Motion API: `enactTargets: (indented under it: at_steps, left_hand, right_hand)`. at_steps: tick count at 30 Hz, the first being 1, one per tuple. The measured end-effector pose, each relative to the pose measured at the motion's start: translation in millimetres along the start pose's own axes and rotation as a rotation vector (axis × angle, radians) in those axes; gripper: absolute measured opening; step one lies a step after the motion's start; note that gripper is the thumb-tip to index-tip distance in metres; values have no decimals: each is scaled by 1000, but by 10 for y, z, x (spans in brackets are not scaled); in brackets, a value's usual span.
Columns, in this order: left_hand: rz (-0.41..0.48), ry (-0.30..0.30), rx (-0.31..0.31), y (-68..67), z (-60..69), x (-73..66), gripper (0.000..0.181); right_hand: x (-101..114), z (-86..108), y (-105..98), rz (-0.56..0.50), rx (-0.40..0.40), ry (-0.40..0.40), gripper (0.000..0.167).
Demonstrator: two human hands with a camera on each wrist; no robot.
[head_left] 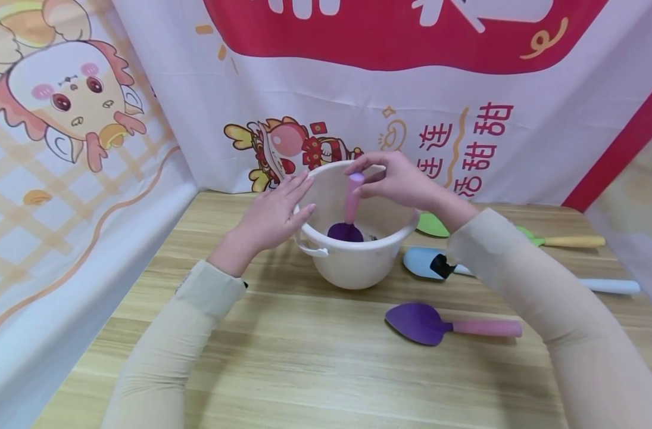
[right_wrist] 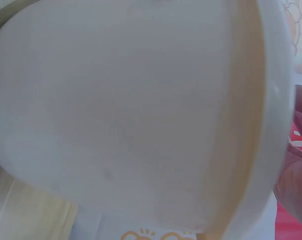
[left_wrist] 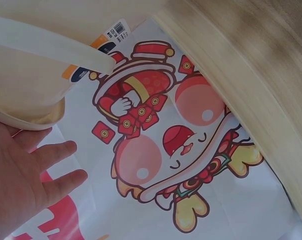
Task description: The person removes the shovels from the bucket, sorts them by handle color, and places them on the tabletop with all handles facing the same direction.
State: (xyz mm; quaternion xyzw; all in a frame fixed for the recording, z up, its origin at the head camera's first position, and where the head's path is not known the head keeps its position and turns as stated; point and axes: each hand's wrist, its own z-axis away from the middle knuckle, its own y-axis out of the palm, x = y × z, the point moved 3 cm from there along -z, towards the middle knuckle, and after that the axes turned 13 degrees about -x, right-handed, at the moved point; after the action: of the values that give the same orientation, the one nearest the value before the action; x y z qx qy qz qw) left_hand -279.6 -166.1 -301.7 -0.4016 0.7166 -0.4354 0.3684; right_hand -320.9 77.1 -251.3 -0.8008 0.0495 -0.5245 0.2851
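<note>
A white bucket (head_left: 352,268) stands on the wooden table. Inside it, a small trowel (head_left: 351,205) stands near upright, its pink handle up and purple blade down. My right hand (head_left: 395,182) pinches the top of that handle between thumb and fingers. At the bucket's left rim rests my left hand (head_left: 269,211), with its fingers extended. The left wrist view shows that hand (left_wrist: 26,185) spread beside the rim. In the right wrist view, the bucket wall (right_wrist: 116,110) hides the trowel and most of my right hand (right_wrist: 298,170).
A second purple trowel (head_left: 419,325) with a pink handle lies in front of the bucket. To the right are a light blue shovel (head_left: 423,262) and a green blade (head_left: 431,225), partly behind my right arm. A printed cloth (head_left: 304,89) hangs behind the table.
</note>
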Motion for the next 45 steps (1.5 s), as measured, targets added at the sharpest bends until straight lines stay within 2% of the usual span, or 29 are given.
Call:
enactTargets:
  at_steps: [9,13,21,28,42,45]
  left_hand:
    - [-27,23,9,-14,-3,-8,70]
    - [-27,25,8,-14,-2,-13,70]
    - [-17,16,7,-1,-2,-14,68]
    - [-10,13,8,4,-2,-11,68]
    - [1,9,5,-1,-2,-10,69]
    - [-2,11,4,-4,-1,-10,70]
  right_hand:
    - [45,86,-181,-34,-145,51,37]
    - [50,140,-252,-74,-199,43,38]
    - [50,251,-350,-140,-255,41,37]
    - [83,351,-443,-115,-293,45,39]
    - [128,545,-664,-142,-397,32,37]
    - [129,575,-721,-212,-406,13,37]
